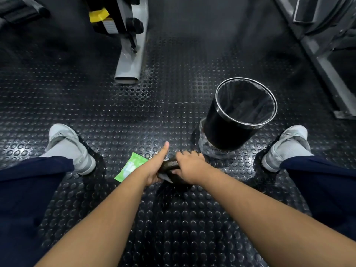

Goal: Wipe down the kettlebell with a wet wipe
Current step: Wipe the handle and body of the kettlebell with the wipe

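Observation:
A dark kettlebell [169, 165] stands on the studded rubber floor between my feet, mostly hidden under my hands. My left hand [155, 167] presses against its left side with the thumb pointing away from me, and a pale wet wipe [165, 178] shows beneath its fingers. My right hand [189, 166] grips the kettlebell from the right, fingers curled over the top. A green wet wipe packet [131, 167] lies flat on the floor just left of my left hand.
A black waste bin [223, 130] with a clear liner stands just beyond the kettlebell to the right. My grey shoes [67, 145] [287, 145] flank the spot. A grey machine leg [131, 60] rests ahead, and another metal frame [327, 64] runs along the right.

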Motion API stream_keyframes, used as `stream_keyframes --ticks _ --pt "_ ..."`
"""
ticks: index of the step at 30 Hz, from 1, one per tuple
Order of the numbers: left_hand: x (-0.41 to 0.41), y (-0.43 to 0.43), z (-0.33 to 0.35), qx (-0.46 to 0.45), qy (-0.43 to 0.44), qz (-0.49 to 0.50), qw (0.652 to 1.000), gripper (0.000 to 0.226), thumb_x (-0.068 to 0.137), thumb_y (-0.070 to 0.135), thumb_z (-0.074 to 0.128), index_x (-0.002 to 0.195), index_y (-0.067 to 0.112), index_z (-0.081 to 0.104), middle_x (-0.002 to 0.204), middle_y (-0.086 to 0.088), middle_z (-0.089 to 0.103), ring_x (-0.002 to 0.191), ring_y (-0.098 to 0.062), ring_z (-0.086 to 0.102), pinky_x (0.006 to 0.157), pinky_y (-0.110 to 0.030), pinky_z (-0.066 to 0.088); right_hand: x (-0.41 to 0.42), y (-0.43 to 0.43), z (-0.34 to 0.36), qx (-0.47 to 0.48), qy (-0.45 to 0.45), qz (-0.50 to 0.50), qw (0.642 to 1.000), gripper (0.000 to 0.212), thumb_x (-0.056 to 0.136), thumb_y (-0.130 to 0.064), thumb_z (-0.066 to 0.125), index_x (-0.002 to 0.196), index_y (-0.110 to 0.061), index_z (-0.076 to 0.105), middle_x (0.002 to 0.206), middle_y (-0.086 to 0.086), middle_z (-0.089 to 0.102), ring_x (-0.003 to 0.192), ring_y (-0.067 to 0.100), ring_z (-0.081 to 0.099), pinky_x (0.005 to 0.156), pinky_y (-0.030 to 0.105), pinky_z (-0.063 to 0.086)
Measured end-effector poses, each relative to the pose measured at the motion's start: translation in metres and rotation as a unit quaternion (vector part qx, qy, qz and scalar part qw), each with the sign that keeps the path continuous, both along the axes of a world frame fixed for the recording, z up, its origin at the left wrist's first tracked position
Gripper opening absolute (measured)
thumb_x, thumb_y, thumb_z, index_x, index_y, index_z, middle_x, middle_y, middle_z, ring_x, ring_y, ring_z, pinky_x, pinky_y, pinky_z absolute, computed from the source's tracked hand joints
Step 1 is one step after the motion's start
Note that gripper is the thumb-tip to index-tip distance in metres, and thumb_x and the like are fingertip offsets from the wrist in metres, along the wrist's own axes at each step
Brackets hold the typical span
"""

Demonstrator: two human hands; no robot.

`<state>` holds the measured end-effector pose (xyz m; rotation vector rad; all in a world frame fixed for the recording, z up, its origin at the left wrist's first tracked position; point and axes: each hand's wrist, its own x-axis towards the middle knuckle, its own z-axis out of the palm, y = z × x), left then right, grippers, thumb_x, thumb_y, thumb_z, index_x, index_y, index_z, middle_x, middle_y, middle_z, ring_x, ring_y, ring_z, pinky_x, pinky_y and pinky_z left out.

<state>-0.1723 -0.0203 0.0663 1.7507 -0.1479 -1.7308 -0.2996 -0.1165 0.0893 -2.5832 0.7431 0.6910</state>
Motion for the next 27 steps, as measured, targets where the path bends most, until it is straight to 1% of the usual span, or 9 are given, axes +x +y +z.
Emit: stream_keyframes --ticks 3,6,11,13,17,19,22,24,27 --pt "-0.002 -0.003 0.012 -0.002 -0.012 -0.047 0.999 0.093 0.076 0.096 0.037 0.109 0.016 0.074 0.096 -0.008 0.073 0.087 -0.026 0.070 0.098 -0.040 0.055 -0.001 0.000 -0.002 0.003 -0.003 -0.005 1.000 0.055 0.101 -0.052 0.056 0.140 -0.015 0.044 0.146 0.010 0.049 0.134 0.036 0.045 0.114 0.054 0.034" --pt "0.005 -0.010 0.044 0.009 0.008 -0.157 0.988 0.093 0.076 0.096 0.034 0.109 0.018 0.072 0.095 -0.005 0.071 0.083 -0.021 0.066 0.082 -0.032 0.053 0.002 -0.001 -0.003 0.003 0.010 -0.009 1.000 0.059 0.100 -0.052 0.055 0.146 -0.018 0.041 0.149 0.008 0.046 0.137 0.035 0.042 0.116 0.053 0.032" --pt "0.008 -0.026 0.067 0.047 -0.006 -0.252 0.966 0.108 0.074 0.099 0.025 0.126 0.014 0.067 0.097 -0.004 0.065 0.078 -0.018 0.063 0.095 -0.033 0.047 0.009 -0.001 -0.005 0.005 0.042 -0.009 0.999 0.067 0.102 -0.054 0.052 0.156 -0.020 0.032 0.158 0.008 0.038 0.144 0.036 0.035 0.120 0.053 0.027" --pt "0.005 -0.030 0.059 0.061 -0.026 -0.229 0.971 0.106 0.069 0.102 0.027 0.123 0.021 0.068 0.097 -0.009 0.066 0.073 -0.020 0.062 0.083 -0.034 0.048 0.007 -0.001 -0.006 0.013 0.030 -0.014 0.999 0.070 0.102 -0.054 0.053 0.159 -0.021 0.028 0.159 0.009 0.037 0.146 0.037 0.033 0.122 0.054 0.024" --pt "0.008 -0.027 0.033 0.078 -0.057 -0.184 0.978 0.126 0.052 0.110 0.024 0.127 0.017 0.065 0.111 -0.018 0.072 0.098 -0.026 0.062 0.078 -0.037 0.046 0.002 0.000 -0.005 0.002 0.000 -0.014 1.000 0.064 0.100 -0.054 0.055 0.151 -0.018 0.038 0.153 0.010 0.045 0.140 0.036 0.040 0.117 0.054 0.030" --pt "0.012 -0.019 0.017 0.070 -0.044 -0.109 0.991 0.126 0.059 0.106 0.026 0.131 0.011 0.065 0.107 -0.016 0.072 0.095 -0.027 0.066 0.087 -0.041 0.055 0.001 0.001 -0.004 -0.001 -0.009 -0.010 1.000 0.057 0.100 -0.053 0.056 0.142 -0.017 0.044 0.150 0.010 0.048 0.137 0.036 0.043 0.115 0.054 0.033" --pt "0.011 -0.007 -0.002 0.048 -0.001 -0.004 0.999 0.134 0.047 0.107 0.042 0.129 0.003 0.067 0.103 -0.015 0.072 0.095 -0.031 0.070 0.109 -0.049 0.049 0.000 0.002 -0.001 -0.003 -0.016 -0.007 1.000 0.053 0.100 -0.053 0.057 0.137 -0.016 0.047 0.147 0.009 0.050 0.135 0.036 0.044 0.113 0.053 0.034" --pt "0.007 -0.007 0.002 0.030 0.009 0.004 1.000 0.127 0.047 0.106 0.045 0.120 0.006 0.072 0.097 -0.014 0.073 0.089 -0.030 0.072 0.108 -0.048 0.050 -0.001 0.001 -0.002 -0.006 -0.023 -0.007 1.000 0.053 0.100 -0.053 0.057 0.136 -0.015 0.047 0.145 0.010 0.050 0.134 0.035 0.045 0.113 0.054 0.034" --pt "0.004 -0.014 0.023 0.025 0.000 -0.029 0.999 0.097 0.063 0.102 0.036 0.101 0.018 0.067 0.098 -0.015 0.070 0.092 -0.029 0.068 0.104 -0.043 0.053 -0.002 0.000 -0.003 -0.005 -0.023 -0.011 1.000 0.051 0.100 -0.052 0.057 0.134 -0.016 0.047 0.142 0.008 0.052 0.132 0.034 0.046 0.112 0.053 0.034"
